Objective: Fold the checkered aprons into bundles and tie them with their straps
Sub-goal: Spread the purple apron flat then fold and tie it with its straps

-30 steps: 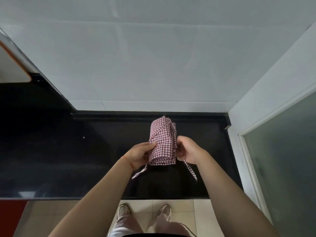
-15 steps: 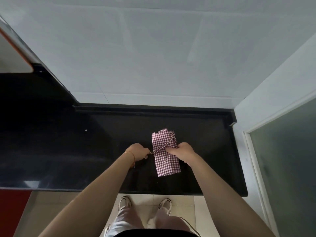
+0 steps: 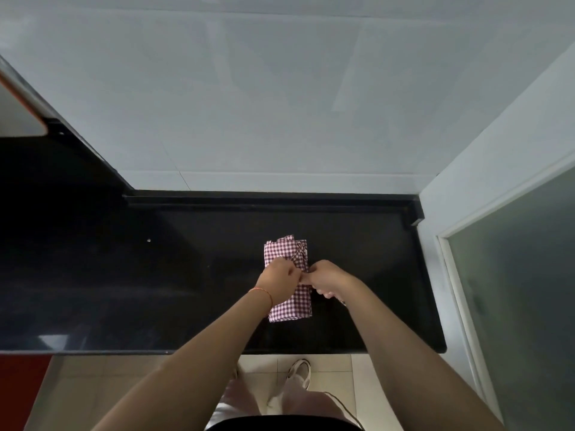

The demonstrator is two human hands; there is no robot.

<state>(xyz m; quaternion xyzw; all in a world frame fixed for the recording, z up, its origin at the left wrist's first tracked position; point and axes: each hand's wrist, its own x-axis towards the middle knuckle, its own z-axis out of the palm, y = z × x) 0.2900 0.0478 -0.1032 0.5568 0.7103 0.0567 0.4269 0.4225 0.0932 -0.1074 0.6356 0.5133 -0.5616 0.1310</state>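
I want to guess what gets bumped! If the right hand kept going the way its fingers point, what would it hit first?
The right hand points leftward, toward the left hand, over the apron bundle. It would likely meet the left hand's fingertips first; they look nearly touching already, though depth is hard to judge.

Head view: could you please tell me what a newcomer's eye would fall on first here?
The red-and-white checkered bundle stands out, lying on the black counter right of its middle. Both hands meet over its middle: the left hand and right hand have curled fingers, apparently working the strap that crosses its far end. Below, white shoes show on the tiled floor.
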